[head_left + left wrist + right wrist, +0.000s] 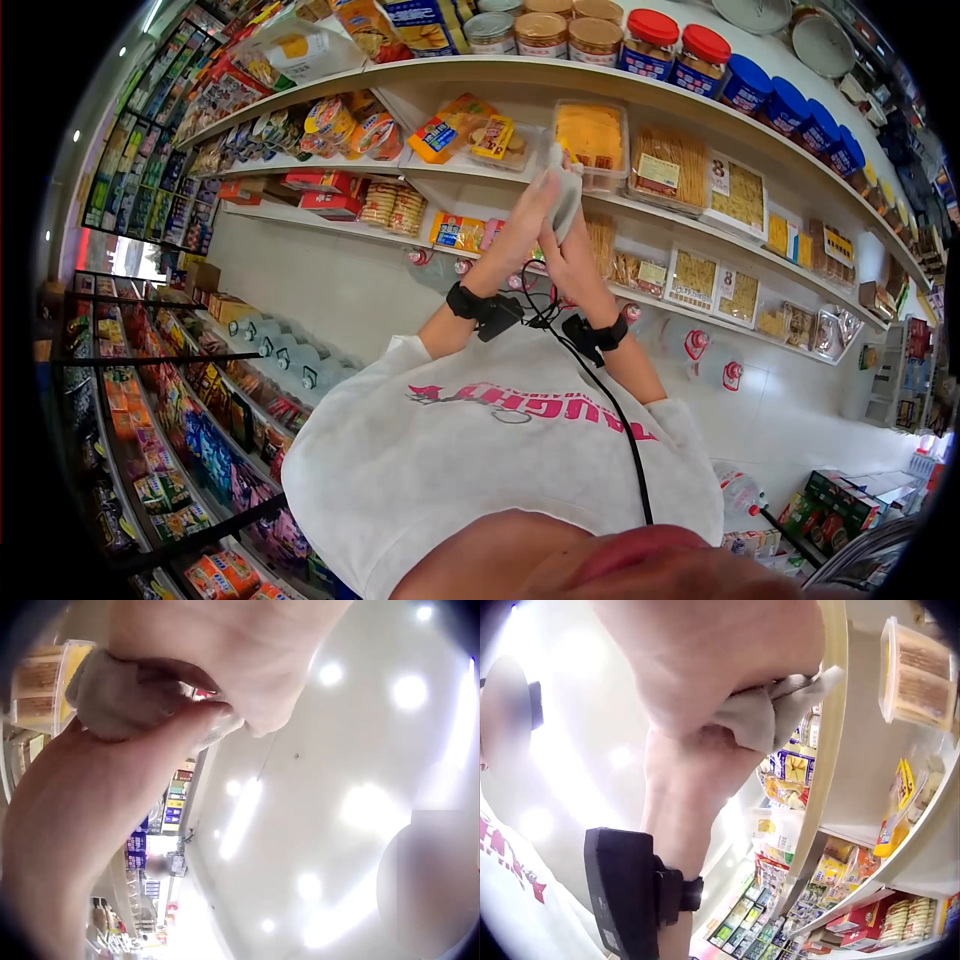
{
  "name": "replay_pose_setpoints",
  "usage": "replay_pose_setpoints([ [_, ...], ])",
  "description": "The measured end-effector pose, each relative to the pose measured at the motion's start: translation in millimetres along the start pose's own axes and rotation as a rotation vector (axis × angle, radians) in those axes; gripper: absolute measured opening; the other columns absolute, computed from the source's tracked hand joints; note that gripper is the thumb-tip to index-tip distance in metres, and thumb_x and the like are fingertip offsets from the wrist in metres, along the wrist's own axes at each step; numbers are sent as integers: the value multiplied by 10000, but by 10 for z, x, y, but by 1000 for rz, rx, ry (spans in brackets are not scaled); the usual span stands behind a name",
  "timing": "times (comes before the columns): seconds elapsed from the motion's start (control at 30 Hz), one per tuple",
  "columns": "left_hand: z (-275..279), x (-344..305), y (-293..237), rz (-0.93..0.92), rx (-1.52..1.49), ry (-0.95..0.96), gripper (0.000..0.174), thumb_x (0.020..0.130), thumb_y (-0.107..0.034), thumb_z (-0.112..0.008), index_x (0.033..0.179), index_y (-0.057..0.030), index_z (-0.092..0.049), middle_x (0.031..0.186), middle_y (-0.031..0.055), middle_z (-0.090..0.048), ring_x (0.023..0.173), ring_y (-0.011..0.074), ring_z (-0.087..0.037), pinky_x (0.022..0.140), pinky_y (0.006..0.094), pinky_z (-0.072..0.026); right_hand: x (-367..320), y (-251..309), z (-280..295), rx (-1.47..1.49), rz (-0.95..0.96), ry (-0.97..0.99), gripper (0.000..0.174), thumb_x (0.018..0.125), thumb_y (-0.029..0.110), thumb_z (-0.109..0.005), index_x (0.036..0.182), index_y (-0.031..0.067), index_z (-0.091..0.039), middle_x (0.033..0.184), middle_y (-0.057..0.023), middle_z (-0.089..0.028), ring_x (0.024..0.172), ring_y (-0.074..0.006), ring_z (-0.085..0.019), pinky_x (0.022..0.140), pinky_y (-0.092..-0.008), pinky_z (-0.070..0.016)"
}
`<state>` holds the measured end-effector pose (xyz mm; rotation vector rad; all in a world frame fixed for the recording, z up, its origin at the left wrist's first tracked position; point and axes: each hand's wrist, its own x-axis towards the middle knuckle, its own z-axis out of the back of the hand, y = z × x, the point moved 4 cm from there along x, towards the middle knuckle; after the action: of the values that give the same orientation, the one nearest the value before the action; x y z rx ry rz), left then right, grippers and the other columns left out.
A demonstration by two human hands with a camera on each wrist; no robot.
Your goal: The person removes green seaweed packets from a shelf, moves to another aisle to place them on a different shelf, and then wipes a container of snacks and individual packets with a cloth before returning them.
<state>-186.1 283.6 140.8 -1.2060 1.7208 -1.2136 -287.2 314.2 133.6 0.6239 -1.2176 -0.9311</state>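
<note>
Both hands meet in front of the shelves around a greyish-white cloth (567, 203). My left hand (528, 212) grips it from the left side, and my right hand (572, 262) holds it from the right and lower down. In the left wrist view the cloth (112, 701) is bunched between the two hands, with folds showing. A loose end of the cloth (810, 694) sticks out past the fingers in the right wrist view. Many of the fingertips are hidden behind the hands and the fabric. Just beyond the cloth stands a clear tub of yellow-orange food (590, 138).
Yellow-orange packets (455, 130) lie left of the tub; boxed noodles (668, 165) stand to its right. Jars with red lids (652, 28) line the top shelf. Large water bottles (690, 345) stand below on the floor. A black cable (605, 385) hangs from the wrists.
</note>
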Motion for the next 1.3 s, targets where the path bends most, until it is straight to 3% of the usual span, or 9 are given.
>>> replay_pose_setpoints([
  [0.13, 335, -212, -135, -184, 204, -1, 474, 1047, -328, -534, 1346, 38, -511, 1236, 53, -609, 1106, 128, -546, 970, 287, -439, 51, -9, -449, 97, -50, -95, 614, 1024, 194, -473, 1535, -35, -223, 1628, -254, -122, 1519, -411, -91, 1221, -428, -122],
  [0.17, 479, -282, -137, -222, 245, -15, 434, 1037, -287, -557, 1328, 35, -528, 1152, 37, -632, 1007, 100, -562, 871, 256, -473, 82, -9, -575, 1, -38, -189, 528, 1036, 215, -479, 1465, -65, -350, 1505, -248, -390, 1403, -353, -390, 1140, -405, -324],
  [0.3, 1107, -696, -138, -210, 293, -26, 364, 1046, -241, -555, 1277, 37, -593, 1083, 7, -652, 919, 37, -555, 772, 213, -471, 226, -198, -932, 227, -537, -98, 406, 1040, 311, -545, 1203, -60, -575, 1011, -30, -653, 842, -108, -604, 738, -288, -507],
  [0.43, 1853, -967, -262, -109, 273, -243, 287, 1039, -209, -570, 1113, 52, -665, 941, -3, -693, 846, 34, -591, 758, 224, -494, 191, -275, -1376, 902, -673, -242, 421, 1008, 300, -614, 1286, -10, -559, 1168, -49, -649, 961, -125, -645, 799, -292, -530],
  [0.8, 2738, -1147, -123, -117, 611, -256, 328, 972, -213, -667, 1170, 48, -650, 1060, 120, -725, 920, 133, -682, 778, 276, -527, -139, 166, -2057, 94, -520, -169, 263, 945, 169, -698, 1082, -55, -679, 923, -21, -692, 824, -56, -566, 705, -242, -467],
  [0.9, 2704, -1213, -334, -528, 897, -455, 357, 1012, -263, -597, 1238, 12, -602, 1198, 173, -652, 1003, 206, -655, 758, 358, -531, -129, 261, -2049, -7, -444, -293, 283, 944, 196, -705, 1057, -62, -679, 908, -30, -705, 785, -66, -572, 688, -250, -467],
  [1.03, 2376, -1159, -210, -187, 234, -172, 474, 1070, -342, -452, 1332, 50, -500, 1401, 183, -510, 1206, 276, -554, 1077, 365, -385, -267, 378, -2275, -61, -451, -69, 370, 999, 204, -609, 1250, -66, -574, 1130, -121, -670, 1011, -174, -602, 898, -311, -466],
  [1.2, 2170, -1133, -61, -94, 135, -52, 483, 1043, -332, -506, 1318, 65, -506, 1212, 177, -633, 1109, 254, -606, 985, 352, -443, -497, 180, -2435, 125, -452, 11, 485, 1058, 210, -458, 1450, -62, -366, 1384, -191, -523, 1333, -276, -452, 1138, -360, -300],
  [1.3, 2067, -1199, -9, -87, 279, 5, 404, 1028, -282, -557, 1250, 56, -560, 1084, 129, -680, 979, 185, -640, 862, 314, -497, -540, -123, -2092, 196, -662, -153, 472, 1057, 309, -496, 1367, -45, -464, 1300, -128, -584, 1184, -195, -553, 1000, -332, -430],
])
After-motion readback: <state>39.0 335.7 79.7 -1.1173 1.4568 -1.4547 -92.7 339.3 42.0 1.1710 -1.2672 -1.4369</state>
